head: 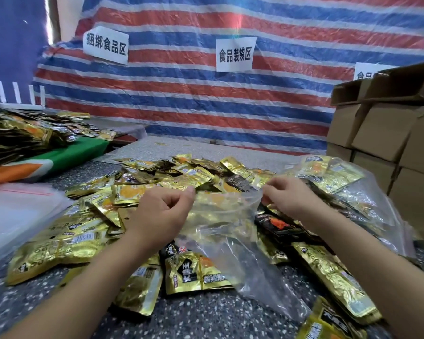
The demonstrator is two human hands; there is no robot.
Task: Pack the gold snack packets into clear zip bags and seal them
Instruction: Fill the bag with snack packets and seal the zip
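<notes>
Bright even light, foil glare, soft focus, bowed wide-angle edges

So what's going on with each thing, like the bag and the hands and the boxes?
Left hand: pinching the bag's mouth.
Right hand: pinching the other side of the mouth.
Clear zip bag: held open, unsealed, lying over the packets.
Gold snack packets: loose in a heap on the table.
Filled bag: holds packets, lying at the right.
Empty bags: stacked flat at the left.
Cardboard boxes: stacked, top flaps open.
</notes>
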